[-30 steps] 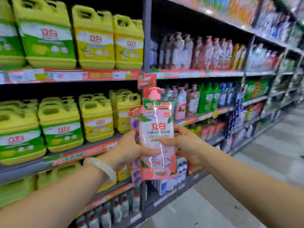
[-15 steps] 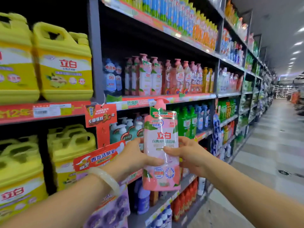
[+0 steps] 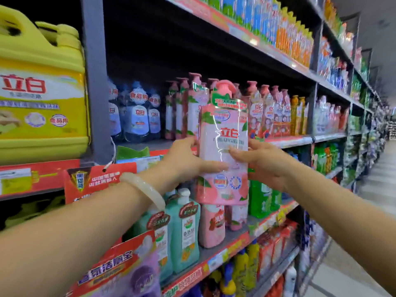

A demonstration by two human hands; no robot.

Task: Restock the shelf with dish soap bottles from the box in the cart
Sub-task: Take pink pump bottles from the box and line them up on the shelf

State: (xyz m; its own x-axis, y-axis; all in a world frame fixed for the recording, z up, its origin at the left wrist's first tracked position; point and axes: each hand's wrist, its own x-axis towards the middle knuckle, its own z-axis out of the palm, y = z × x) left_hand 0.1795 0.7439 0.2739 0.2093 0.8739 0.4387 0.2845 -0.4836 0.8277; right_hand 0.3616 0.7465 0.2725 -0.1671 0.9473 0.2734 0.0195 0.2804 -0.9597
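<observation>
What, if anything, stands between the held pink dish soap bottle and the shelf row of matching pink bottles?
Nothing visible. Both hands, left hand and right hand, hold the pink bottle upright in front of the matching row, with open shelf edge below.

Red "立白" sits big on the pink dish soap bottle (image 3: 224, 146), "APG" in the line beneath it. The same "立白" shows on the yellow jug (image 3: 40, 93), with "食品用" in a round badge, and on the blue bottles (image 3: 137, 114).
</observation>
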